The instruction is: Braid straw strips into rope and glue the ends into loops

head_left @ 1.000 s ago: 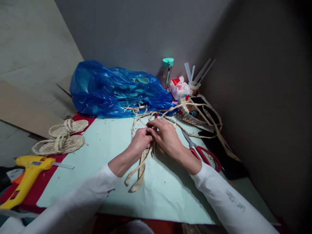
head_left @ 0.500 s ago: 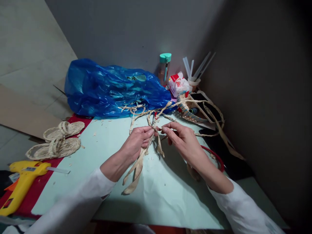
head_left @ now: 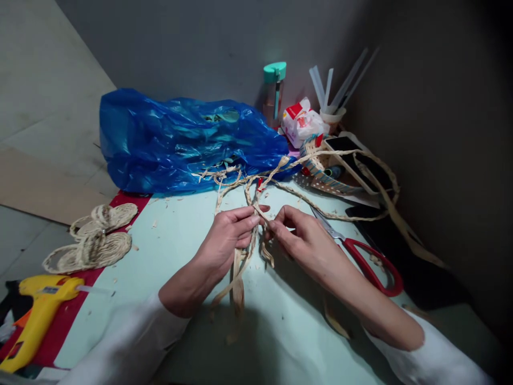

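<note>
Both hands work at a braid of dried plant fibre [head_left: 315,158] over the middle of the table. My left hand [head_left: 224,238] pinches the braid where its strands meet, and loose strands [head_left: 237,283] hang below the fingers. My right hand [head_left: 302,235] grips one strand between thumb and forefinger, just right of the left fingertips. A short curled strand end [head_left: 266,255] dangles between the hands. Beyond the fingers, the finished braid loops away to the right, with a small red clip-like piece [head_left: 260,184] beside it.
A blue plastic bag [head_left: 172,144] lies at the back. Woven sandals [head_left: 96,238] and a yellow glue gun [head_left: 42,310] are at left. Red-handled scissors [head_left: 372,267] lie near my right forearm. Behind them are a basket [head_left: 315,160], a phone [head_left: 348,149], a bottle [head_left: 274,91] and glue sticks [head_left: 320,88].
My right hand has drawn slightly right and down with its strand, and the hanging strands have swung. The view has shifted, and more of the scissors shows.
</note>
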Action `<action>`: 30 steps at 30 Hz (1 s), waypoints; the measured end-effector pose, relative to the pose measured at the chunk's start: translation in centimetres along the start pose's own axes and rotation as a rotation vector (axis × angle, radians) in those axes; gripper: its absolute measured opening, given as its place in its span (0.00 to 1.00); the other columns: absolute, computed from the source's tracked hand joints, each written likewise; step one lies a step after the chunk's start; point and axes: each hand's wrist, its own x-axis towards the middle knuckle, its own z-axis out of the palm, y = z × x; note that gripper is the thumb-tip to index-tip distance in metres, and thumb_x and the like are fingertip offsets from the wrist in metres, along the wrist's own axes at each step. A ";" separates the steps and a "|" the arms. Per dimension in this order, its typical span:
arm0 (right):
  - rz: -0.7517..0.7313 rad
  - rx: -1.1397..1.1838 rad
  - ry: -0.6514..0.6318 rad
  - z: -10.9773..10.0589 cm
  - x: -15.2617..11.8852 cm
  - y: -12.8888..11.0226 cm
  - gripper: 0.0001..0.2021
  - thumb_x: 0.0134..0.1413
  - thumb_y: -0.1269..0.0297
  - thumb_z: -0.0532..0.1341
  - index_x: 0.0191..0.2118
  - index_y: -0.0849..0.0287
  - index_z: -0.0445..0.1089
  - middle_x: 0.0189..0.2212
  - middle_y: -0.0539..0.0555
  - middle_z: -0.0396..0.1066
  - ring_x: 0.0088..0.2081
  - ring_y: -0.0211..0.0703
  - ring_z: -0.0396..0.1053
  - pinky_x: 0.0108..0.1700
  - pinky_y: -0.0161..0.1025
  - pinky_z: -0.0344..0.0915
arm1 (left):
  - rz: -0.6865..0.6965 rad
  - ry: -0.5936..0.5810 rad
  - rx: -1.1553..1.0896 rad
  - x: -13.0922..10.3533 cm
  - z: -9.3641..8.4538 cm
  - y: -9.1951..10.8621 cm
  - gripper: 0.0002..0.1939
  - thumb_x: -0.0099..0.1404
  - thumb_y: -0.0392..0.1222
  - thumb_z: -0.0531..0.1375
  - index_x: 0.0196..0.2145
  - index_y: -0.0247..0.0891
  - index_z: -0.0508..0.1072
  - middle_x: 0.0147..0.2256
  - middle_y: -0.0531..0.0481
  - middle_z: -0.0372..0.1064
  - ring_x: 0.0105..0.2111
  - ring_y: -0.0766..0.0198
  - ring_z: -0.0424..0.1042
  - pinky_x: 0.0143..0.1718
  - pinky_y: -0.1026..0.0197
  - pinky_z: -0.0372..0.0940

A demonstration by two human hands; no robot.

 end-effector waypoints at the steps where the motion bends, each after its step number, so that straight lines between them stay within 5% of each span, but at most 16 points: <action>1: -0.019 -0.016 0.019 0.0 0.1 0.1 0.11 0.62 0.62 0.54 0.28 0.55 0.62 0.17 0.47 0.64 0.21 0.39 0.59 0.26 0.36 0.51 | -0.007 0.003 -0.010 0.0 0.1 0.1 0.12 0.55 0.35 0.67 0.39 0.32 0.79 0.28 0.52 0.65 0.18 0.80 0.42 0.17 0.68 0.35; 9: -0.153 -0.308 0.081 -0.2 -0.3 -0.1 0.09 0.59 0.67 0.54 0.28 0.55 0.57 0.20 0.49 0.63 0.23 0.40 0.58 0.28 0.37 0.49 | -0.066 0.074 -0.044 -0.2 0.6 0.2 0.09 0.59 0.41 0.66 0.27 0.30 0.75 0.17 0.58 0.56 0.15 0.80 0.45 0.15 0.71 0.39; 18: -0.239 -0.324 0.030 -0.2 -0.5 -1.0 0.11 0.55 0.73 0.55 0.25 0.56 0.55 0.20 0.48 0.61 0.23 0.39 0.56 0.29 0.38 0.49 | -0.059 0.091 -0.065 0.0 0.4 0.2 0.07 0.56 0.37 0.67 0.28 0.29 0.75 0.21 0.56 0.62 0.15 0.81 0.49 0.14 0.72 0.39; 30: -0.092 -0.412 -0.073 -0.4 -0.9 -1.5 0.09 0.62 0.69 0.55 0.28 0.58 0.60 0.24 0.50 0.64 0.26 0.38 0.59 0.31 0.36 0.50 | -0.045 0.094 -0.050 0.0 0.3 0.0 0.06 0.55 0.34 0.66 0.27 0.29 0.72 0.21 0.56 0.62 0.14 0.82 0.49 0.13 0.75 0.41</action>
